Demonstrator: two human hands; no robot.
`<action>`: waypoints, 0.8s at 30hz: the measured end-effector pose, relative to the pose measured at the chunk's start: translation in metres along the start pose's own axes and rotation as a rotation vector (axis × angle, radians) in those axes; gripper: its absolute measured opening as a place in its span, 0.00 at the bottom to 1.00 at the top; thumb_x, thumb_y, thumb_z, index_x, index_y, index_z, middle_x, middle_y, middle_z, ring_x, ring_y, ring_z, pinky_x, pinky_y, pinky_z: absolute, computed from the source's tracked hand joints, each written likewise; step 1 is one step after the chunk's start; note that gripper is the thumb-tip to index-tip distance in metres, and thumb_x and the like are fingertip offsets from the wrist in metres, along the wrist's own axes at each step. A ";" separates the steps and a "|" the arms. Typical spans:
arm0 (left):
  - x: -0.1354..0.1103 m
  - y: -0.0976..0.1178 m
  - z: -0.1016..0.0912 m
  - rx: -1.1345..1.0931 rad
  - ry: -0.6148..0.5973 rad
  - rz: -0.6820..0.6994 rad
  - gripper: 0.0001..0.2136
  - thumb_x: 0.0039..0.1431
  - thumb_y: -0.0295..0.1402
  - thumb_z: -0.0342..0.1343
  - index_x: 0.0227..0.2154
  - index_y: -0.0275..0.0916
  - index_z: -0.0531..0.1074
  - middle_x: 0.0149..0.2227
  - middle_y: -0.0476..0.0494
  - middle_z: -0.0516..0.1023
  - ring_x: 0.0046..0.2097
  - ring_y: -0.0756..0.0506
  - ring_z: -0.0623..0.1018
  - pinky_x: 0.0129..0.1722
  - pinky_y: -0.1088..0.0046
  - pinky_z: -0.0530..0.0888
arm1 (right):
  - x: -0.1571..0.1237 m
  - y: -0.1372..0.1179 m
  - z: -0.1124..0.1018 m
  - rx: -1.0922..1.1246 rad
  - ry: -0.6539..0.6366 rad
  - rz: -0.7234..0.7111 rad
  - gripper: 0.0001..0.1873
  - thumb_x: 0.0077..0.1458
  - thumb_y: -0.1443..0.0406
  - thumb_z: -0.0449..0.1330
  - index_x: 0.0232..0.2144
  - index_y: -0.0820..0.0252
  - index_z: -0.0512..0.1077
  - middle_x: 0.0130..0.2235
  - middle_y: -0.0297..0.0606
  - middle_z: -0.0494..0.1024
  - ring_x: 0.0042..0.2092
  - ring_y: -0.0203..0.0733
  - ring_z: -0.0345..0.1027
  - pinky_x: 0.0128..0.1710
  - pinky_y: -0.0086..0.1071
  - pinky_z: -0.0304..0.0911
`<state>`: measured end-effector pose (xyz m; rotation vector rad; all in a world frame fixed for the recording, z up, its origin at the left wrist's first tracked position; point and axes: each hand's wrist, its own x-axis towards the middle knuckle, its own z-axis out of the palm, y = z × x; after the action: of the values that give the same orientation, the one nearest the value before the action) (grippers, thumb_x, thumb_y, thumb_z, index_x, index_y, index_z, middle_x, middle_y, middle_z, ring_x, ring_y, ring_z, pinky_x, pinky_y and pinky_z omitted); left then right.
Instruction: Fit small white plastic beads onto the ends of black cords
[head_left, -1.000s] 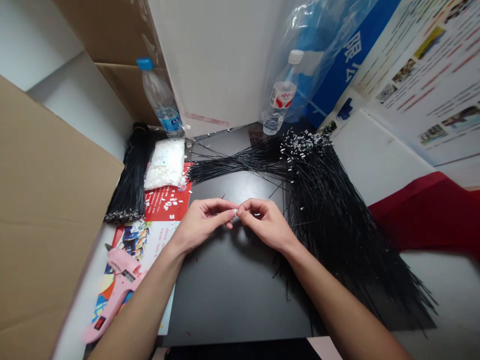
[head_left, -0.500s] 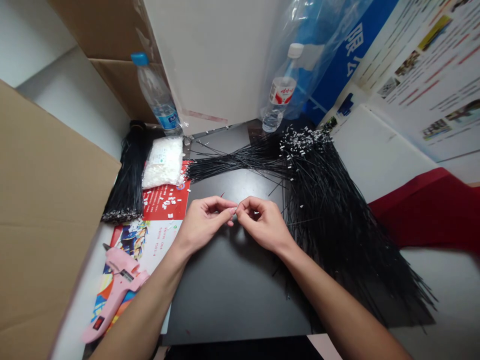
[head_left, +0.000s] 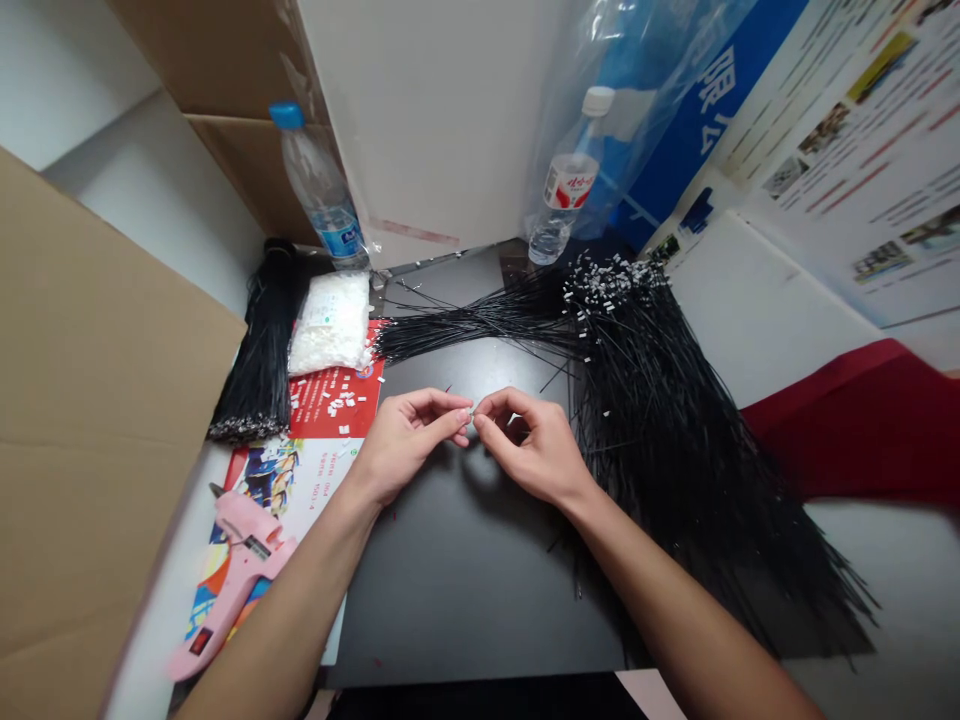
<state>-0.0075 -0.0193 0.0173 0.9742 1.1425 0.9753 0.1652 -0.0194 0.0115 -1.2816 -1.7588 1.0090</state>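
My left hand (head_left: 409, 437) and my right hand (head_left: 529, 440) meet fingertip to fingertip above the dark table. Both are closed in a pinch. A tiny white connector (head_left: 471, 411) shows at the left fingertips. What the right thumb and forefinger grip is too small to make out. Left of my hands, loose white connectors (head_left: 341, 404) lie on a red and white printed sheet (head_left: 311, 500), by a clear bag of white pieces (head_left: 330, 322). Beyond the hands runs a bundle of thin black wires (head_left: 472, 328).
A large heap of black wires (head_left: 675, 450) with white ends covers the right side. Another wire bundle (head_left: 259, 350) lies at left, above a pink glue gun (head_left: 244, 565). Two plastic bottles, blue-capped (head_left: 322, 190) and white-capped (head_left: 566, 185), stand behind. A cardboard box (head_left: 90, 430) borders the left.
The right fingertips have drawn slightly apart from the left ones, and the right hand's pinch looks a little wider. The whole view has shifted slightly. Objects on the table stay put.
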 end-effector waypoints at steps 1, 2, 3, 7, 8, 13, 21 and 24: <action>0.000 0.000 0.000 -0.003 -0.009 -0.002 0.10 0.49 0.34 0.68 0.32 0.35 0.80 0.27 0.48 0.81 0.29 0.51 0.78 0.34 0.75 0.74 | 0.000 0.000 0.001 0.009 0.008 -0.007 0.07 0.55 0.64 0.59 0.29 0.62 0.74 0.27 0.34 0.76 0.26 0.32 0.66 0.25 0.25 0.60; -0.001 0.000 0.001 -0.005 -0.019 -0.003 0.09 0.49 0.34 0.68 0.32 0.35 0.80 0.26 0.48 0.80 0.28 0.51 0.78 0.34 0.75 0.74 | -0.001 0.001 0.001 0.018 0.014 -0.011 0.06 0.55 0.64 0.59 0.29 0.62 0.73 0.27 0.34 0.75 0.27 0.32 0.66 0.25 0.25 0.61; -0.001 0.000 0.002 -0.006 -0.029 -0.004 0.09 0.49 0.34 0.68 0.32 0.35 0.80 0.25 0.48 0.80 0.28 0.51 0.78 0.34 0.75 0.74 | -0.001 0.001 0.002 0.027 0.018 -0.013 0.06 0.55 0.65 0.59 0.28 0.62 0.73 0.27 0.34 0.75 0.27 0.32 0.66 0.26 0.24 0.61; -0.002 -0.002 0.004 -0.017 -0.038 -0.013 0.09 0.49 0.34 0.68 0.31 0.34 0.80 0.25 0.48 0.80 0.28 0.51 0.77 0.34 0.75 0.74 | -0.001 0.000 0.003 0.046 0.013 -0.010 0.06 0.55 0.65 0.58 0.29 0.62 0.73 0.27 0.33 0.75 0.27 0.31 0.67 0.24 0.22 0.61; -0.002 -0.003 0.004 -0.021 -0.031 -0.017 0.09 0.48 0.34 0.68 0.31 0.35 0.80 0.25 0.48 0.80 0.28 0.51 0.77 0.34 0.75 0.73 | -0.001 0.000 0.003 0.043 0.014 -0.010 0.06 0.55 0.66 0.58 0.28 0.62 0.73 0.27 0.33 0.75 0.27 0.31 0.67 0.23 0.22 0.60; 0.000 -0.007 0.006 -0.014 -0.005 -0.016 0.10 0.49 0.34 0.68 0.31 0.34 0.79 0.25 0.48 0.79 0.28 0.52 0.77 0.34 0.75 0.73 | -0.002 -0.003 0.003 0.006 0.035 -0.054 0.07 0.56 0.67 0.57 0.28 0.62 0.73 0.26 0.32 0.76 0.27 0.31 0.69 0.25 0.21 0.63; -0.002 -0.001 0.003 0.048 -0.049 0.017 0.10 0.52 0.35 0.66 0.35 0.35 0.78 0.31 0.45 0.81 0.31 0.49 0.79 0.37 0.71 0.77 | 0.001 -0.004 -0.001 -0.139 0.031 -0.137 0.06 0.58 0.69 0.58 0.29 0.61 0.74 0.28 0.32 0.78 0.28 0.31 0.71 0.25 0.21 0.63; -0.004 0.008 -0.005 0.106 -0.103 0.074 0.15 0.55 0.34 0.62 0.44 0.36 0.75 0.40 0.42 0.82 0.36 0.48 0.80 0.39 0.69 0.78 | -0.001 -0.035 -0.020 -0.310 0.080 -0.244 0.05 0.60 0.69 0.58 0.31 0.60 0.73 0.29 0.32 0.78 0.26 0.31 0.70 0.26 0.24 0.63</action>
<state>-0.0135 -0.0205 0.0256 1.1461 1.0866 0.9200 0.1690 -0.0240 0.0515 -1.2322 -2.0052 0.5567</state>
